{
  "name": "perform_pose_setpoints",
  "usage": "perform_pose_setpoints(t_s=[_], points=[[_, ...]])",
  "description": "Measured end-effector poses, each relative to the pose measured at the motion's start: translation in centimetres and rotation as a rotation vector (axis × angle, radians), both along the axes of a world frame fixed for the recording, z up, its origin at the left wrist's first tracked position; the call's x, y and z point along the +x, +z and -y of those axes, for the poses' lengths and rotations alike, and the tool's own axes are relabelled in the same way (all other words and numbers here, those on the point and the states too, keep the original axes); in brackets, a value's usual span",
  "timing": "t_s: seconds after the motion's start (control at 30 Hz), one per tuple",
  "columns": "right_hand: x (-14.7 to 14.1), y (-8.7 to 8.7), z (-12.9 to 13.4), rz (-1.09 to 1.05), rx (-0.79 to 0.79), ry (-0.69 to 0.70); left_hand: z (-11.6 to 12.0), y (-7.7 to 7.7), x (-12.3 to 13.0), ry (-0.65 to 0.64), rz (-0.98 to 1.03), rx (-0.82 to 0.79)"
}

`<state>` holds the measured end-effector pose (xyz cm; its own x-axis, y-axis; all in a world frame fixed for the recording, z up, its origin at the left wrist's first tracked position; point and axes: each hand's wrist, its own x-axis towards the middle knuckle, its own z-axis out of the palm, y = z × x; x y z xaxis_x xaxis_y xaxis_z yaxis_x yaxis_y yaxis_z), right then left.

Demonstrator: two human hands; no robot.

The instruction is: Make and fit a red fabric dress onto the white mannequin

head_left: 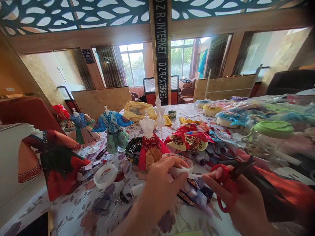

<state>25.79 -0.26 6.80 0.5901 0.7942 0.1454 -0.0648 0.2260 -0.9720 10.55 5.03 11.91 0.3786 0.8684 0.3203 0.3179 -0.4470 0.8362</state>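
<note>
My left hand [161, 182] is closed around a roll of clear-white tape [189, 167]. A short strip of tape [195, 176] stretches from the roll to the fingertips of my right hand [246, 200]. Red-handled scissors [231, 188] hang on that same right hand, dark blades pointing up and away. Just behind my left hand stands a small white dress form [148, 126] wearing a red and gold skirt [152, 154]. Another white roll of tape [105, 176] lies on the flowered tablecloth [73, 213], left of my left hand. Fabric scraps [197, 193] lie beneath my hands.
Several dressed forms stand at left, including a red-and-black robe [59, 164] and a blue-green outfit [113, 126]. Behind them sits a yellow bag [139, 110]. Patterned fabric pieces [189, 137] are heaped centre right, near a green-lidded jar [272, 131]. A dark phone-like slab [34, 225] lies front left.
</note>
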Motion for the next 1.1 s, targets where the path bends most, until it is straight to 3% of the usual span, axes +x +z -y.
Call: perform_pose_setpoints(t_s=[0.23, 0.57, 0.8, 1.0, 1.1], points=[[0.0, -0.6, -0.2, -0.042, 0.078, -0.017, 0.3, -0.9, 0.6, 0.057, 0.133, 0.003], [-0.2, -0.8, -0.1, -0.100, 0.164, -0.037, 1.0, -1.3, 0.9, 0.128, 0.170, 0.057], [0.1, -1.6, -0.3, -0.099, 0.133, -0.029, 0.8, -1.1, 0.6, 0.065, 0.175, 0.042], [1.0, -2.2, -0.3, -0.130, 0.115, 0.019, 0.6, -1.3, 0.4, 0.036, 0.146, 0.306], [0.5, -2.1, -0.1, -0.113, 0.134, 0.000, 0.7, -1.7, 0.4, 0.043, 0.195, 0.264]])
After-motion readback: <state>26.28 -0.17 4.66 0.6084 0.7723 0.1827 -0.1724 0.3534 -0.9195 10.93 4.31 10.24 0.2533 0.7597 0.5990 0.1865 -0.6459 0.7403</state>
